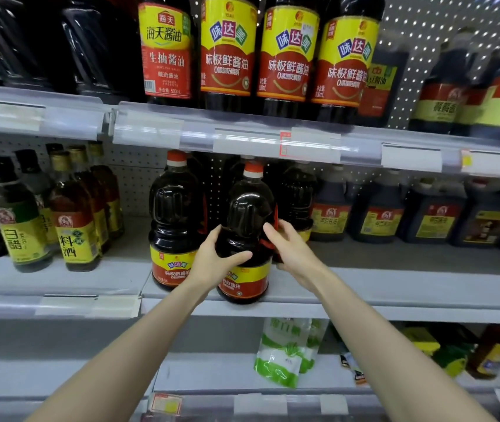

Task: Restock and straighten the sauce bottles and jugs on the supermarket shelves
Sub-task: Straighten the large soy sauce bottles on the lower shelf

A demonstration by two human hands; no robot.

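The soy sauce jug (248,220) is gripped on either side by the left hand (215,260) and right hand (291,251), apparently to be squared on the shelf (394,300).

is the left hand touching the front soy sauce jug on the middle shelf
Touching. The head view shows the left hand curled round the front soy sauce jug, thumb across its dark body above the label.

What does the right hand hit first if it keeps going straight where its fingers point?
The dark plastic soy-sauce jug with the red cap: the right hand points up and left into its right side and seems to be touching it, though depth is unclear.
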